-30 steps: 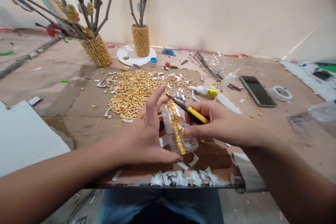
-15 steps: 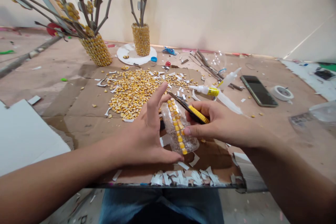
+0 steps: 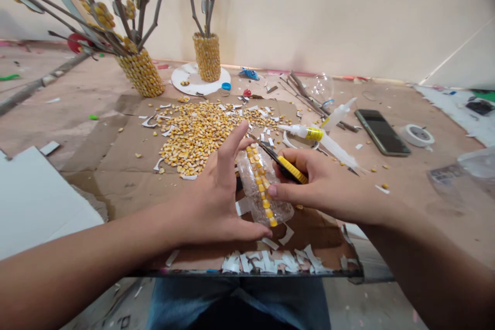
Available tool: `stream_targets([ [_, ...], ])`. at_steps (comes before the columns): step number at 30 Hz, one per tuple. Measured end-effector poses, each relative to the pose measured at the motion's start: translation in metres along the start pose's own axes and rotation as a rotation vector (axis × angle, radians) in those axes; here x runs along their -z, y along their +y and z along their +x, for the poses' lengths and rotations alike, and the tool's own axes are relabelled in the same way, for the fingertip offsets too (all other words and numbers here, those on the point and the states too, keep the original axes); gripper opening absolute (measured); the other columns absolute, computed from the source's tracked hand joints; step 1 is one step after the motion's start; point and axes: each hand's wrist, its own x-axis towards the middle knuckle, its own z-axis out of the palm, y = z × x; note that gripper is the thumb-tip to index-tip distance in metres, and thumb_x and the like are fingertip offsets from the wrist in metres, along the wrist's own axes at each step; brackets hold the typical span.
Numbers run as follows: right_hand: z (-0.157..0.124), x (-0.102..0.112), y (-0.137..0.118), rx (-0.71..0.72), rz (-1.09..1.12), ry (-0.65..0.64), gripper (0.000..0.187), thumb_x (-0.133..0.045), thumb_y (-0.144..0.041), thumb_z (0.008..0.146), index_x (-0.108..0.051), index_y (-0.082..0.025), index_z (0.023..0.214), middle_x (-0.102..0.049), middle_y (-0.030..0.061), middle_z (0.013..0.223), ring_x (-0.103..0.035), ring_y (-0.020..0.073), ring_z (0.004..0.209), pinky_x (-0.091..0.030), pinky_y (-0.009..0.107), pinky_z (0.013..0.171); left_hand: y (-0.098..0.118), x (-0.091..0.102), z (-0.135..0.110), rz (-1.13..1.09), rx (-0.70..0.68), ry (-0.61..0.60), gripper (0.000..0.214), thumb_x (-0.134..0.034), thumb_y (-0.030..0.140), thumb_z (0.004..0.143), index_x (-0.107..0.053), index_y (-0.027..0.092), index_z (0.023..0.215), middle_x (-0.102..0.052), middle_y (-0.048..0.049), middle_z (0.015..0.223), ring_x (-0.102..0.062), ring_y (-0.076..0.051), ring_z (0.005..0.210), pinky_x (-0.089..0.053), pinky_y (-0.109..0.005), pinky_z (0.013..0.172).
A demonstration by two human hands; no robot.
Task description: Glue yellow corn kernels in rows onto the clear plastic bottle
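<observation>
A clear plastic cylinder, like a cut bottle [image 3: 284, 210], has rows of yellow corn kernels [image 3: 265, 198] stuck along its side. My left hand [image 3: 216, 191] grips it at its ends, thumb at the near end and fingers at the far one. In my right hand [image 3: 305, 180] is a cutter knife [image 3: 293, 169] with a yellow and black handle, its dark end pointing to the far left. The right thumb presses on the kernels at the middle of the cylinder. Behind my hands lies a heap of loose corn kernels [image 3: 197, 134] on cardboard [image 3: 116, 165].
Glue bottles [image 3: 315, 134], a phone [image 3: 382, 131] and a tape roll [image 3: 417, 135] lie to the right. At the back stand two kernel-covered pots [image 3: 141, 75] with twigs. White paper scraps [image 3: 270, 263] line the near edge; a white board [image 3: 42, 201] is at left.
My right forearm has shifted slightly, uncovering a kernel and a paper strip beside it. The right thumb has moved a little on the kernels. Both grips stay the same.
</observation>
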Motion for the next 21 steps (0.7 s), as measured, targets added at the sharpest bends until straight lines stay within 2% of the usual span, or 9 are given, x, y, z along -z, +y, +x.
stream_targets([
  [7,-0.002,-0.003,0.004,0.013,-0.037,0.047,0.025,-0.083,-0.034,0.083,-0.062,-0.023,0.089,-0.059,-0.0038,0.078,-0.053,0.0151,0.071,-0.042,0.028,0.061,0.002,0.001,0.0,0.017,0.008,-0.002,0.155,-0.101,0.055,0.065,0.01,0.045,0.173,-0.014,-0.0191,0.181,-0.042,-0.051,0.156,-0.043,-0.075,0.123],
  [14,0.0,-0.001,0.005,-0.002,-0.034,0.023,0.026,-0.079,-0.044,0.088,-0.066,-0.022,0.095,-0.06,-0.001,0.082,-0.051,0.0159,0.07,-0.042,0.029,0.061,-0.001,0.003,0.001,-0.016,0.053,-0.046,0.154,-0.101,0.054,0.066,0.011,0.046,0.172,-0.023,-0.0193,0.179,-0.04,-0.05,0.158,-0.038,-0.076,0.126],
  [18,0.004,0.001,0.002,-0.052,-0.009,0.043,0.028,-0.078,-0.044,0.083,-0.065,-0.021,0.093,-0.06,-0.0006,0.083,-0.051,0.0165,0.073,-0.042,0.03,0.065,-0.001,0.007,0.002,-0.059,0.058,-0.1,0.156,-0.1,0.056,0.067,0.015,0.044,0.172,-0.019,-0.0209,0.181,-0.028,-0.051,0.165,-0.031,-0.077,0.128],
  [21,0.009,0.004,0.001,-0.01,0.026,0.092,0.026,-0.078,-0.042,0.08,-0.064,-0.021,0.086,-0.06,-0.0004,0.082,-0.052,0.0171,0.076,-0.043,0.031,0.07,0.0,0.023,0.007,-0.063,0.075,-0.099,0.158,-0.101,0.064,0.062,0.007,0.041,0.175,-0.014,-0.0177,0.184,-0.019,-0.05,0.169,-0.027,-0.071,0.133],
])
